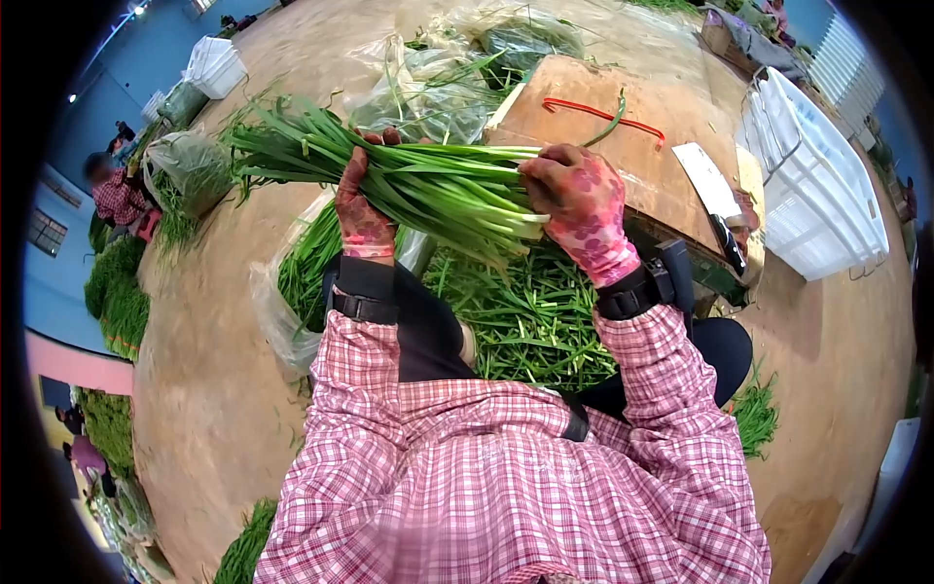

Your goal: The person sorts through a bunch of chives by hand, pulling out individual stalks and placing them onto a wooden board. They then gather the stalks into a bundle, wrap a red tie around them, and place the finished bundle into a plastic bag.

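A bundle of long green stalks (pixel 438 185) is held across the front of my body, leafy ends to the left and pale ends to the right. My left hand (pixel 364 195), in a pink patterned glove, is wrapped round the leafy part. My right hand (pixel 581 204), gloved alike, has its fingers closed at the pale ends. Below the bundle, cut green pieces (pixel 545 316) lie in a heap between my legs. A wooden board (pixel 642 107) stands just beyond my right hand, bearing a red strip (pixel 608 119) and a knife with a broad pale blade (pixel 704 179).
White plastic crates (pixel 822 185) stand at the right. Clear bags of greens (pixel 428 97) lie ahead, and another open bag (pixel 282 307) is by my left knee. A person (pixel 119 195) in a checked shirt sits at the far left, near piled green bunches (pixel 119 297).
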The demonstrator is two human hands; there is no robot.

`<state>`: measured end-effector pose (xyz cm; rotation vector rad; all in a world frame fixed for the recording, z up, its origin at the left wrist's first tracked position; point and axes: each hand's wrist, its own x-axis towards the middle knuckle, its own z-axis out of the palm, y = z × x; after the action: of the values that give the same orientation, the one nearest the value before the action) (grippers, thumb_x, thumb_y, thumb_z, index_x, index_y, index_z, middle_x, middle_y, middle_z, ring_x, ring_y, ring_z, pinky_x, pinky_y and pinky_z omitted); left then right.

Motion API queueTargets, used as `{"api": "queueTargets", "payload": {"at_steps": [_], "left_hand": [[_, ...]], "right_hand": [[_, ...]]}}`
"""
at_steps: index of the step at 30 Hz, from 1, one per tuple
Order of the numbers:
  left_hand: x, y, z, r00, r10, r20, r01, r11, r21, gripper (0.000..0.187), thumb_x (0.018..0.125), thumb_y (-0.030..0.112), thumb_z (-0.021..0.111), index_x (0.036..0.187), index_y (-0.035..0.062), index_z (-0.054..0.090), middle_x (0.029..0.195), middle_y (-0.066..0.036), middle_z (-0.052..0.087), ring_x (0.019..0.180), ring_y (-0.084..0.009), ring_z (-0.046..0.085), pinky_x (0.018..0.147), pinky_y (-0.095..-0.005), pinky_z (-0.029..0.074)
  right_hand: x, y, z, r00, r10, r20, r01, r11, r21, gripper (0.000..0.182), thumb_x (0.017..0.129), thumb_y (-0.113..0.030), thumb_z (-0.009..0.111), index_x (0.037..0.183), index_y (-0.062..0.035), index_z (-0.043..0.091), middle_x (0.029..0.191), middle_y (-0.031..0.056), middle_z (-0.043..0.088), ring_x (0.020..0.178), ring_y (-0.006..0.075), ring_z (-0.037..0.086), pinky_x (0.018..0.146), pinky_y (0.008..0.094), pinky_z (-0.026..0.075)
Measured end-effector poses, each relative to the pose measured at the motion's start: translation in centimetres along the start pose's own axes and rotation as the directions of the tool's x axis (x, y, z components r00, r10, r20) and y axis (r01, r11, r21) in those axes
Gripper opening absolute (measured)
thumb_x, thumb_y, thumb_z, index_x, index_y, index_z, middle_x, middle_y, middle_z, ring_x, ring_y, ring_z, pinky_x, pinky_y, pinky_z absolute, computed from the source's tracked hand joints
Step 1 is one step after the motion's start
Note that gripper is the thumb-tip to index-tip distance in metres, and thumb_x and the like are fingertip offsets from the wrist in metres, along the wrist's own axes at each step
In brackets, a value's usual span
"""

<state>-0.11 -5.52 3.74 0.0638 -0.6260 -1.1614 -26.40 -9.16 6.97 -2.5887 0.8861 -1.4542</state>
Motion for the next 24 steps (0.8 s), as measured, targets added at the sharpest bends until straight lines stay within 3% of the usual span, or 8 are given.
{"api": "queueTargets", "payload": {"at_steps": [3,5,11,15,17,19,22,24], "left_hand": [[-0.3,0.4,-0.8,1.0,0.018,-0.019,-0.019,1.0,-0.016,0.025,0.093,0.015,0.056,0.116,0.0106,0.059,0.107,-0.004,0.063,0.115,-0.0235,0.053,0.109,-0.062,0.026],[-0.2,0.5,-1.0,0.999,0.029,-0.031,-0.03,0.999,-0.027,0.025,0.092,0.015,0.056,0.116,0.011,0.059,0.107,-0.004,0.062,0.114,-0.0231,0.054,0.109,-0.0619,0.026],[-0.3,0.2,-1.0,0.999,-0.034,0.009,0.034,0.999,0.025,0.029,0.089,0.022,0.062,0.116,0.0105,0.059,0.106,-0.003,0.064,0.111,-0.0226,0.056,0.11,-0.0613,0.025],[-0.5,0.1,-1.2,0.998,0.03,-0.061,-0.026,0.997,0.072,0.036,0.088,0.03,0.065,0.117,0.0107,0.059,0.107,-0.003,0.064,0.111,-0.0225,0.056,0.109,-0.059,0.028],[-0.9,0.2,-0.5,0.999,-0.007,-0.04,0.008,1.0,0.009,0.034,0.087,0.029,0.066,0.115,0.0103,0.059,0.105,-0.004,0.064,0.109,-0.0212,0.056,0.109,-0.0565,0.031],[-0.6,0.2,-0.1,0.998,-0.016,-0.063,0.012,0.998,-0.057,0.031,0.087,0.028,0.066,0.113,0.0101,0.06,0.103,-0.004,0.063,0.108,-0.0207,0.057,0.109,-0.0555,0.032],[-0.8,1.1,-0.3,0.999,-0.045,-0.012,0.045,0.999,-0.001,0.021,0.088,0.02,0.065,0.106,0.0084,0.063,0.099,-0.004,0.064,0.102,-0.0186,0.06,0.109,-0.0552,0.032],[-0.8,1.5,-1.4,0.996,0.028,-0.081,-0.027,0.999,0.019,0.016,0.088,0.018,0.064,0.099,0.0076,0.065,0.097,-0.004,0.066,0.102,-0.0188,0.06,0.109,-0.0555,0.031]], "right_hand": [[-1.1,0.1,0.5,0.982,0.1,-0.161,-0.062,0.973,0.221,0.011,0.078,-0.01,0.07,0.088,-0.009,0.067,0.086,0.0072,0.066,0.076,0.0265,0.065,0.066,0.0344,0.052],[-2.5,0.5,0.7,0.889,0.455,-0.043,-0.382,0.792,0.477,0.01,0.083,-0.009,0.068,0.092,-0.0058,0.065,0.084,0.0119,0.066,0.076,0.0253,0.066,0.067,0.0317,0.052],[-1.1,-0.1,0.3,0.994,-0.018,0.107,0.024,0.999,-0.049,0.016,0.076,-0.01,0.068,0.091,-0.0134,0.067,0.091,0.0051,0.064,0.082,0.028,0.063,0.068,0.0389,0.051],[-1.4,0.2,1.4,0.988,0.141,-0.07,-0.124,0.969,0.212,0.012,0.081,-0.003,0.065,0.092,-0.0078,0.063,0.086,0.0059,0.064,0.073,0.0221,0.064,0.063,0.0317,0.05],[-2.1,0.3,2.0,0.91,0.413,-0.023,-0.35,0.798,0.491,0.01,0.083,-0.003,0.065,0.093,-0.005,0.062,0.084,0.0053,0.065,0.071,0.0168,0.063,0.063,0.0287,0.049],[-2.0,-0.4,0.4,0.802,0.572,0.17,-0.458,0.407,0.79,0.008,0.089,-0.005,0.061,0.096,-0.0019,0.059,0.081,0.0013,0.063,0.066,0.0087,0.056,0.059,0.0222,0.044],[-4.0,1.9,-2.5,0.717,0.624,0.311,-0.6,0.325,0.731,0.003,0.088,-0.005,0.058,0.09,-0.0031,0.06,0.076,0.0,0.061,0.061,0.0048,0.048,0.055,0.0186,0.038],[-8.1,7.5,-3.9,0.609,0.593,0.526,-0.716,0.697,0.044,0.014,0.085,-0.011,0.062,0.098,-0.0061,0.065,0.077,0.0049,0.067,0.068,0.0216,0.061,0.066,0.0317,0.048]]}}
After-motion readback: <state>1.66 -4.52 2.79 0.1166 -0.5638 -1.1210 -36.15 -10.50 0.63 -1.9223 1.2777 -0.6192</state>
